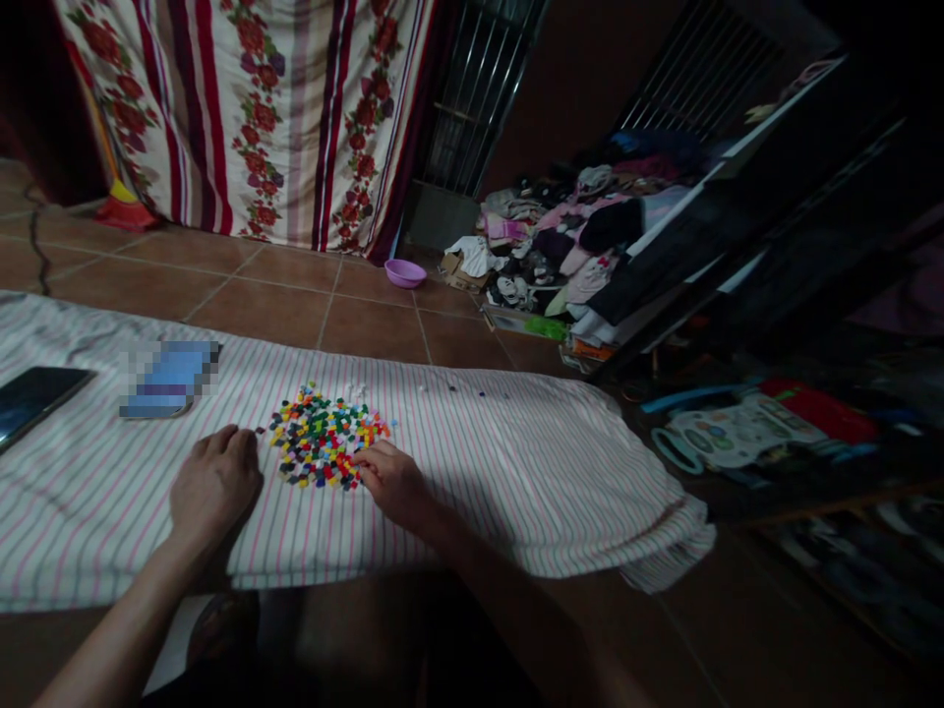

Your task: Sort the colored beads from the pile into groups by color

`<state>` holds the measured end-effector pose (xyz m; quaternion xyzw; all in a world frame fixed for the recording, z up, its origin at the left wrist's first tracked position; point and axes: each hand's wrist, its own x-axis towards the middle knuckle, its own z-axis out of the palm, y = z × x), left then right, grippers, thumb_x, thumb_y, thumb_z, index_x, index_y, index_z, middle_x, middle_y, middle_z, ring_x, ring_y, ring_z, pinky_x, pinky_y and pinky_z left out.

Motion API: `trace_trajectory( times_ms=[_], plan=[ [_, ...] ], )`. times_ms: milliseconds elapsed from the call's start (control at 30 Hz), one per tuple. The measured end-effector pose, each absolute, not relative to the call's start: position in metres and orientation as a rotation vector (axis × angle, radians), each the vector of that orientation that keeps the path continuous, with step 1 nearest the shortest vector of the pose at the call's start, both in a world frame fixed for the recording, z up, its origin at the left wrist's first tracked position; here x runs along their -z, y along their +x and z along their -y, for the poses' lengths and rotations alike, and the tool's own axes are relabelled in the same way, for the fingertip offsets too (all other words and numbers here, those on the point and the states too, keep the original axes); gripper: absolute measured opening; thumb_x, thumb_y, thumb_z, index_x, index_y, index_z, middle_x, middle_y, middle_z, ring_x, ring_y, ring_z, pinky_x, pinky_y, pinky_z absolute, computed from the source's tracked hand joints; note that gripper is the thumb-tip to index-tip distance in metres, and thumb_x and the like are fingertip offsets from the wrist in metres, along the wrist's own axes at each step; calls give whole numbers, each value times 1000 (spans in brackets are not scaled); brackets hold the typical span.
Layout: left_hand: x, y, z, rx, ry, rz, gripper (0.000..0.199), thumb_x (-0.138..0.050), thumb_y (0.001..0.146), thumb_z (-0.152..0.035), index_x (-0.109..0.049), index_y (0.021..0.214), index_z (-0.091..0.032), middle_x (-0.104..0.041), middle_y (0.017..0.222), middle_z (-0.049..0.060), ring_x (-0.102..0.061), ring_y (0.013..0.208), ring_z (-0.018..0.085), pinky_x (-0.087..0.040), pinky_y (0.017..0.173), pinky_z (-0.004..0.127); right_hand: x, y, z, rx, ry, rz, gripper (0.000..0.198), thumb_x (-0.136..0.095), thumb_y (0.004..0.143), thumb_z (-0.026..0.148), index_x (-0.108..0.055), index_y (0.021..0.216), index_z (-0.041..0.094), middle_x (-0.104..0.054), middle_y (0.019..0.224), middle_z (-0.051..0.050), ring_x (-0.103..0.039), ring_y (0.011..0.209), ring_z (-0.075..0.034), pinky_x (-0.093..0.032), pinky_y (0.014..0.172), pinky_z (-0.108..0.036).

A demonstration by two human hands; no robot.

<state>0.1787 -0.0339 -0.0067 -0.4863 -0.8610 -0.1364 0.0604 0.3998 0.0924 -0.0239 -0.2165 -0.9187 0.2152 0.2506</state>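
A heap of tiny, many-coloured square pieces (321,433) is spread on a striped cloth (516,482). My right hand (394,484) is at the heap's lower right edge, thumb and forefinger pinched together by some red pieces. Whatever lies between those fingertips is too small to make out. To the left of the heap, my left hand (215,480) rests palm down on the cloth, fingers lightly bent and apparently holding nothing. One dark piece (260,430) lies just beside its fingertips. Beyond the heap are a few white pieces (358,390), and a dark piece (452,388) lies farther right among other scattered ones.
A dark phone (40,398) and a blurred blue item (171,379) lie on the cloth at left. On the tiled floor beyond stand a purple basin (405,273) and a clothes pile (560,236). A floral curtain (295,118) hangs behind; a dark rack (708,236) leans at right.
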Motion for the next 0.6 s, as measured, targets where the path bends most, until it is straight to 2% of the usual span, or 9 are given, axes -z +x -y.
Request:
trace_trajectory(
  times_ms=[333, 600],
  plan=[
    [11, 177, 35, 352, -1475, 2607, 41, -30, 93, -26, -64, 113, -14, -61, 125, 14, -57, 110, 27, -45, 89, 37, 35, 377, -61, -491, -622, 2506, 31, -47, 93, 13, -71, 110, 20, -66, 102, -8, -61, 95, -20, -52, 86, -31],
    [13, 173, 35, 373, -1493, 2572, 38, -32, 94, -25, -65, 110, -14, -63, 123, 13, -58, 110, 28, -47, 91, 38, 35, 369, -77, -668, -657, 2304, 29, -48, 88, 11, -72, 100, 20, -67, 99, -7, -63, 90, -18, -53, 84, -31]
  ],
)
